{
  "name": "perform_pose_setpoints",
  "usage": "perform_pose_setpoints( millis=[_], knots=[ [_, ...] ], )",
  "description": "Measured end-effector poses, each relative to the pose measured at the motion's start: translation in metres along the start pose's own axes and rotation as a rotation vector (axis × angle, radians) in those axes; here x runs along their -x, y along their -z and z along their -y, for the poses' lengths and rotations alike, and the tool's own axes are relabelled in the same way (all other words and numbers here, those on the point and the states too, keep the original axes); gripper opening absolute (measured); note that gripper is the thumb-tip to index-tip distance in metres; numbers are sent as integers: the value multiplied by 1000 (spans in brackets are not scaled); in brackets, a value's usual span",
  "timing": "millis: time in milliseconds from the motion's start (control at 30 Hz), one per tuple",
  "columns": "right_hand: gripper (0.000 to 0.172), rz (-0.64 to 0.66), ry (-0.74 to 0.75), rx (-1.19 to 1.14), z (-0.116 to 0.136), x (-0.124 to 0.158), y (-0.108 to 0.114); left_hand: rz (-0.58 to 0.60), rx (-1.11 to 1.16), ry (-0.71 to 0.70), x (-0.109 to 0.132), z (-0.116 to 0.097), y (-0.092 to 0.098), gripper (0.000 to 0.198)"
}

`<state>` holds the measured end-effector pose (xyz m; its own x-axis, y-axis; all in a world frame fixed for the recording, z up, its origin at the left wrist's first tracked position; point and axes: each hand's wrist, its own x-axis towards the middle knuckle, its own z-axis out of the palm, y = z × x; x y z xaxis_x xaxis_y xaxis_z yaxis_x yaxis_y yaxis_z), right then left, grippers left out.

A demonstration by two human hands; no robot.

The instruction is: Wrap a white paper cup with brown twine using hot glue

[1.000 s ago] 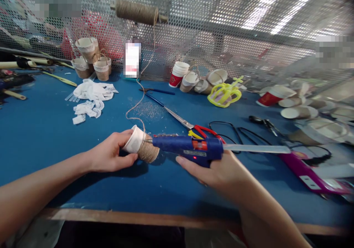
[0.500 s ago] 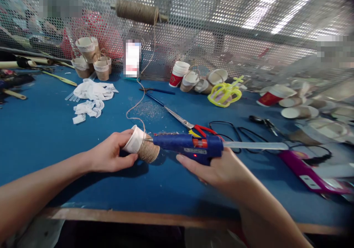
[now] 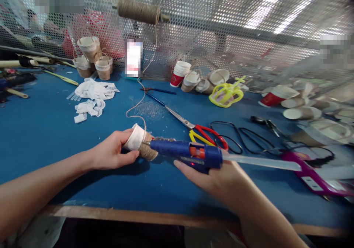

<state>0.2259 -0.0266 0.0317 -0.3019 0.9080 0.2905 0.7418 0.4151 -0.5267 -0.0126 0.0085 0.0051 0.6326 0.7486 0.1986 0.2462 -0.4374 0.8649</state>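
My left hand (image 3: pixel 112 153) grips a white paper cup (image 3: pixel 135 137) lying on its side, its lower half wound with brown twine (image 3: pixel 146 150). A strand of twine (image 3: pixel 137 104) runs from the cup up to a spool (image 3: pixel 138 11) on the mesh wall. My right hand (image 3: pixel 218 176) holds a blue hot glue gun (image 3: pixel 188 152) with a clear glue stick (image 3: pixel 262 162) sticking out behind. The gun's nozzle touches the cup at the edge of the wound twine.
On the blue table (image 3: pixel 41 130) lie red-and-yellow scissors (image 3: pixel 199 130), a black cord (image 3: pixel 243 135), a yellow crown (image 3: pixel 225 93), paper scraps (image 3: pixel 92 93), twine-wrapped cups (image 3: pixel 92 56), stacked cups (image 3: pixel 181 73) and a purple tool (image 3: pixel 312 172). The wooden table edge (image 3: pixel 138 216) is nearest me.
The glue gun has tilted slightly, its rear dropping and the nozzle shifting a little along the cup. The left hand and cup stay nearly still.
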Motion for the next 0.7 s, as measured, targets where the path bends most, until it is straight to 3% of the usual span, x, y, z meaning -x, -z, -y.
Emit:
perform_pose_setpoints(
  millis=[100, 233, 500, 700],
  knots=[
    [15, 50, 65, 12, 8, -1, 1, -3, 29, -6, 0, -1, 0, 27],
    [16, 139, 30, -17, 19, -4, 5, 3, 12, 32, 0, -1, 0, 25],
    [20, -45, -30, 11, 4, -1, -4, -26, 0, 25, 1, 1, -1, 24],
    [20, 69, -66, -52, 12, -13, 5, -36, -94, 21, 2, -2, -1, 18]
  ],
)
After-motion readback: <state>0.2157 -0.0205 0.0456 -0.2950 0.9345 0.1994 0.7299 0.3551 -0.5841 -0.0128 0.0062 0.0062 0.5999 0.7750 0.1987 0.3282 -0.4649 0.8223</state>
